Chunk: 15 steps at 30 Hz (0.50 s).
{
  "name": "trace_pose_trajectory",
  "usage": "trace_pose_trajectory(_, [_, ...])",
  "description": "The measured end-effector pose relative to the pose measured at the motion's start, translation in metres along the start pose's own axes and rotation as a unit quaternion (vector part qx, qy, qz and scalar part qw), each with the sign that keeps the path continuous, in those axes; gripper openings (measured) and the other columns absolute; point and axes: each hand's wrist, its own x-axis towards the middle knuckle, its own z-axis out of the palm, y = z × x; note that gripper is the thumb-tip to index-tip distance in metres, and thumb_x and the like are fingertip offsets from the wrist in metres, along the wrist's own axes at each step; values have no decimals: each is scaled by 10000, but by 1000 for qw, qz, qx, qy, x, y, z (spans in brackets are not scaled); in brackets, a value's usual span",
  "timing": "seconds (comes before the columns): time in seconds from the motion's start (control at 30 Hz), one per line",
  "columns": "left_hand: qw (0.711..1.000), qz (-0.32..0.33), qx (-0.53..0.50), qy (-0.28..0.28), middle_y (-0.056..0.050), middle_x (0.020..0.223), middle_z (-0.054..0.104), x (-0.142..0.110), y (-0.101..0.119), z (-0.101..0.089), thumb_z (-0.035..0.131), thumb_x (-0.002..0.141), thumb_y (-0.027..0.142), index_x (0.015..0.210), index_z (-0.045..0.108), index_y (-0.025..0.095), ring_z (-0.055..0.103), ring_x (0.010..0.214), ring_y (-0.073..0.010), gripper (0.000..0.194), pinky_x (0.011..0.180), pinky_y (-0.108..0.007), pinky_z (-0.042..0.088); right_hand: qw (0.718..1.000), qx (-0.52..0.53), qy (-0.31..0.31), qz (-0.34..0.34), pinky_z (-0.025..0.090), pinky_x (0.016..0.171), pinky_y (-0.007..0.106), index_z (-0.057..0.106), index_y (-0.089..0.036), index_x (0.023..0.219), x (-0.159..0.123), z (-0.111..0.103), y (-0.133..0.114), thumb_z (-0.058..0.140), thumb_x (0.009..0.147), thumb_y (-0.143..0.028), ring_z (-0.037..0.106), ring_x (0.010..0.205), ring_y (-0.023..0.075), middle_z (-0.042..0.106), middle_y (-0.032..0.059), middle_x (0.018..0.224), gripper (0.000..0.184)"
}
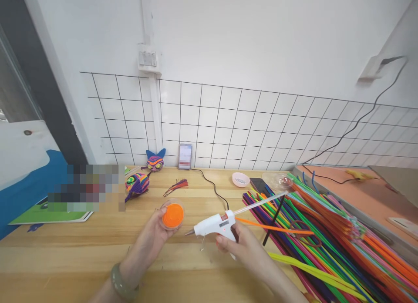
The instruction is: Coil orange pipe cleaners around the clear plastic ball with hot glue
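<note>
My left hand (156, 232) is closed around the edge of a small round clear dome (181, 206) with a coil of orange pipe cleaner (173, 216) on its face. In my right hand (240, 244) is a white hot glue gun (214, 224), gripped by the handle. Its metal nozzle points left, a short gap away from the orange coil. A clear glue stick (261, 202) sticks out of the back of the gun, up and to the right. An orange pipe cleaner (277, 227) lies behind the right hand.
Bundles of coloured pipe cleaners (326, 250) cover the table's right side. Two striped figures (137, 184) (155, 162) sit at the back left. Farther back are a propped phone (185, 157), a pink dish (241, 180) and a black cord (214, 187). A wire grid (222, 107) lines the wall.
</note>
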Motion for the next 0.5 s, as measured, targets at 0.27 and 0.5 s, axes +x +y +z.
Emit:
trace_pose_trajectory(0.27, [998, 35, 51, -31, -55, 1082, 674, -5, -1, 2, 711, 740, 245, 1034, 620, 226, 588, 1019, -222, 308, 785, -310, 467, 997, -12, 72, -15, 475, 560, 278, 528, -205, 713, -7, 2, -8, 565, 818, -478, 576, 552, 182, 530, -28, 513, 295])
trace_pose_trajectory(0.5, [985, 88, 135, -53, -115, 1157, 660, 0, -10, 1, 803, 598, 324, 1019, 611, 229, 612, 992, -291, 472, 806, -363, 461, 997, -8, 63, -37, 477, 515, 270, 664, -166, 894, -13, 4, -8, 537, 828, -569, 556, 513, 172, 523, -23, 522, 428])
